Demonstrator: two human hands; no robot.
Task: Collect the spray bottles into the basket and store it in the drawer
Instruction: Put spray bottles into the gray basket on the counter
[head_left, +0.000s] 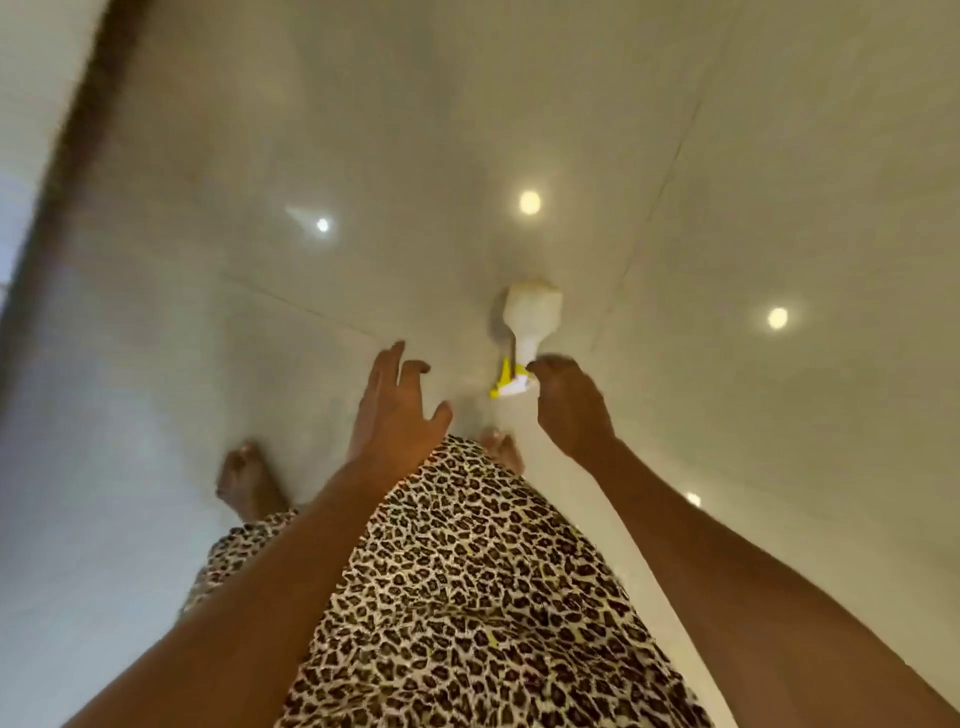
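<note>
glossy pale tiled floor, ceiling-light reflections scattered on it. leopard-print garment fills lower centre. bare feet on tiles. dark blurred strip at left.

We see warm, dim light; ceiling lamps glare as round spots on the glossy floor. Motion blur smears the upper left, and wide-angle distortion bends the edges.

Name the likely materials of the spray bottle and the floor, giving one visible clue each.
Spray bottle: probably plastic; matte, slightly translucent white body with a yellow trigger head. Floor: probably glazed tile; thin joint lines and mirror-like reflections of ceiling lights.
</note>
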